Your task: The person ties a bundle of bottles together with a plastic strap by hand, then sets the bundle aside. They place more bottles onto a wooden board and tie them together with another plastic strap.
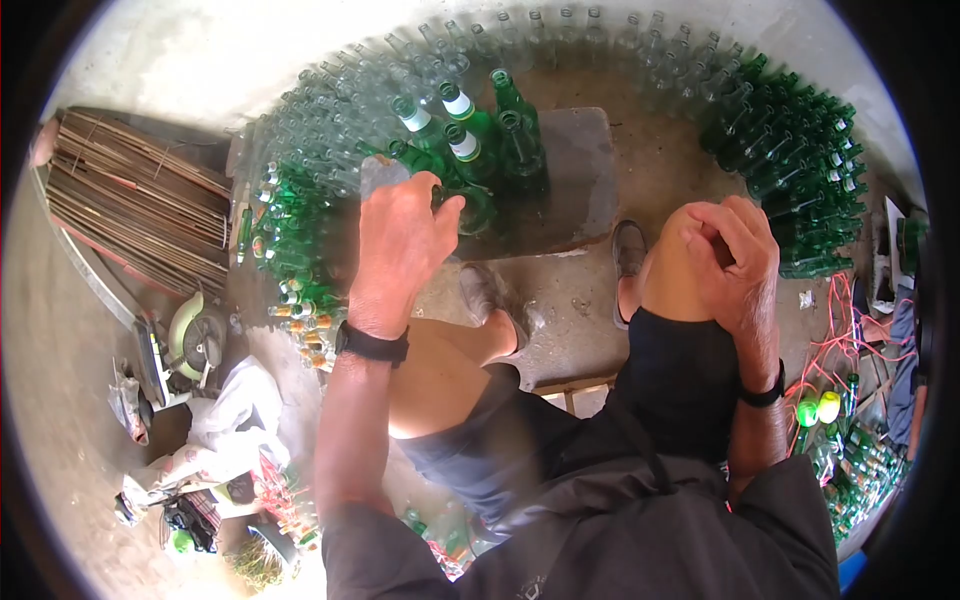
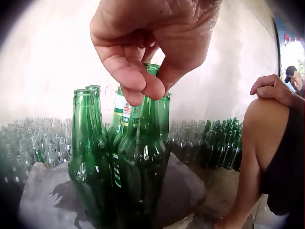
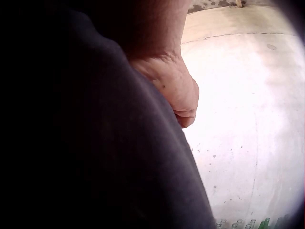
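My left hand (image 1: 405, 235) is over the near side of a group of green glass bottles. The left wrist view has its thumb and fingers pinching the neck of an upright green bottle (image 2: 143, 155), just below the mouth. Beside it another green bottle (image 2: 86, 152) stands open-mouthed, and bottles with white neck labels (image 1: 465, 145) are behind. All of these stand on a wet grey slab (image 1: 580, 170). My right hand (image 1: 745, 270) rests on the right knee, fingers loosely bent and holding nothing. In the right wrist view, dark cloth hides part of that hand (image 3: 174, 88).
Rows of clear bottles (image 1: 400, 50) curve along the wall, with dense green bottles (image 1: 790, 150) at the right. A bundle of thin rods (image 1: 140, 200) lies at the left, above a green-rimmed wheel (image 1: 195, 335) and white sacking (image 1: 245, 410). Red cord (image 1: 835, 345) tangles at the right.
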`<state>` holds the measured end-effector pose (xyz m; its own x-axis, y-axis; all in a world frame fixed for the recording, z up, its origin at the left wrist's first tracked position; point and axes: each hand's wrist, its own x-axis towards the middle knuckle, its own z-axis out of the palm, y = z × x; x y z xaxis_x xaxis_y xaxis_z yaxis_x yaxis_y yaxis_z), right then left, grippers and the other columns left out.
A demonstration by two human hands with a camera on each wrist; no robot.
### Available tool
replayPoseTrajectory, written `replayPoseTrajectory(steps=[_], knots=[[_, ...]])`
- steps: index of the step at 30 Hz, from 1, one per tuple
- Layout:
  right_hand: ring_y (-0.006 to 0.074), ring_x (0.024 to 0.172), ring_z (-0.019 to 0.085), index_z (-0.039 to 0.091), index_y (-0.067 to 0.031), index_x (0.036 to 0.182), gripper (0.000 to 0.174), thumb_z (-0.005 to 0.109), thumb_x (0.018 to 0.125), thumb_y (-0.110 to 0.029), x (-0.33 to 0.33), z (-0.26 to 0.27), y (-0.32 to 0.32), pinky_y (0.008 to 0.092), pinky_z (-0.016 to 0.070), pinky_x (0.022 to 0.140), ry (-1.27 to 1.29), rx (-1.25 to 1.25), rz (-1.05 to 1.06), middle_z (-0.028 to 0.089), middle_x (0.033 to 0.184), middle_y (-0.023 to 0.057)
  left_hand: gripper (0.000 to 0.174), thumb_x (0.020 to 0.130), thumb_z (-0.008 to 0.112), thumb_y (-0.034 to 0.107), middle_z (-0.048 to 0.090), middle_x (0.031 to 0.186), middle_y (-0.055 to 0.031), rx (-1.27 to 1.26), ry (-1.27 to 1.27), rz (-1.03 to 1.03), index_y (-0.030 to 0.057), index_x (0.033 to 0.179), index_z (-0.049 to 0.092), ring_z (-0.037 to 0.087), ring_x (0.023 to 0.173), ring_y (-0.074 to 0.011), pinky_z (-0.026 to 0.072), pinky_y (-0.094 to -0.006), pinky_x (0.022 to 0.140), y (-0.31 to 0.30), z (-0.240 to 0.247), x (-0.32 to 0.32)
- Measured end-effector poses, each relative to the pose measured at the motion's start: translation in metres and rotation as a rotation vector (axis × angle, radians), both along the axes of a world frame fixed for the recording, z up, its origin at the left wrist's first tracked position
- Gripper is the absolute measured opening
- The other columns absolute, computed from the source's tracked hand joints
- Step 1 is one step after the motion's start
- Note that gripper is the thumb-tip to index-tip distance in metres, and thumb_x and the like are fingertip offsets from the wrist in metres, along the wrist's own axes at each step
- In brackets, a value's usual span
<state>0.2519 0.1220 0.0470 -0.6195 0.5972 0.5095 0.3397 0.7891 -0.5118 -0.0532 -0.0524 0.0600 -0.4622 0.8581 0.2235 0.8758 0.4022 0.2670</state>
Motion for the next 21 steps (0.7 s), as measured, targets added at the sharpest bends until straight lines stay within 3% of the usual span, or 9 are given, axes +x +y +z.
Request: replayPoseTrajectory(steps=[8,10,21], knots=[[0.0244,0.072,0.059,0.073,-0.0064,0.097,0.021,0.075,0.076,-0.002,0.000,-0.001,0.001,0.0361,0.0455,0.070,0.008,-0.009,0.012,0.060,0.075,0.0048,0.030,0.080,0.082,0.022,0.070,0.075,-0.0235,-0.005,0.046,-0.008,-0.0018,0.098,0.075,0.071,0.075,-0.0415,0.0562,-0.0471,0.070,0.011,-0.019,-0.011],[0.0244,0.073,0.059,0.073,-0.0060,0.096,0.021,0.075,0.076,-0.002,0.000,-0.001,0.001,0.0362,0.0454,0.070,0.010,-0.020,0.003,0.060,0.075,0.0049,0.029,0.081,0.079,0.021,0.072,0.083,-0.0245,-0.033,0.030,-0.006,-0.0027,0.097,0.075,0.071,0.079,-0.0426,0.0566,-0.0491,0.073,0.013,-0.020,-0.012],[0.0204,0.075,0.057,0.074,-0.0029,0.101,0.024,0.074,0.077,0.003,-0.002,-0.003,-0.005,0.0312,0.0458,0.069,0.022,-0.106,-0.010,0.057,0.079,0.0060,0.030,0.082,0.077,0.027,0.073,0.085,-0.0236,-0.070,-0.030,0.063,0.0013,0.096,0.074,0.071,0.084,-0.0432,0.0574,-0.0510,0.081,0.022,-0.026,-0.003]])
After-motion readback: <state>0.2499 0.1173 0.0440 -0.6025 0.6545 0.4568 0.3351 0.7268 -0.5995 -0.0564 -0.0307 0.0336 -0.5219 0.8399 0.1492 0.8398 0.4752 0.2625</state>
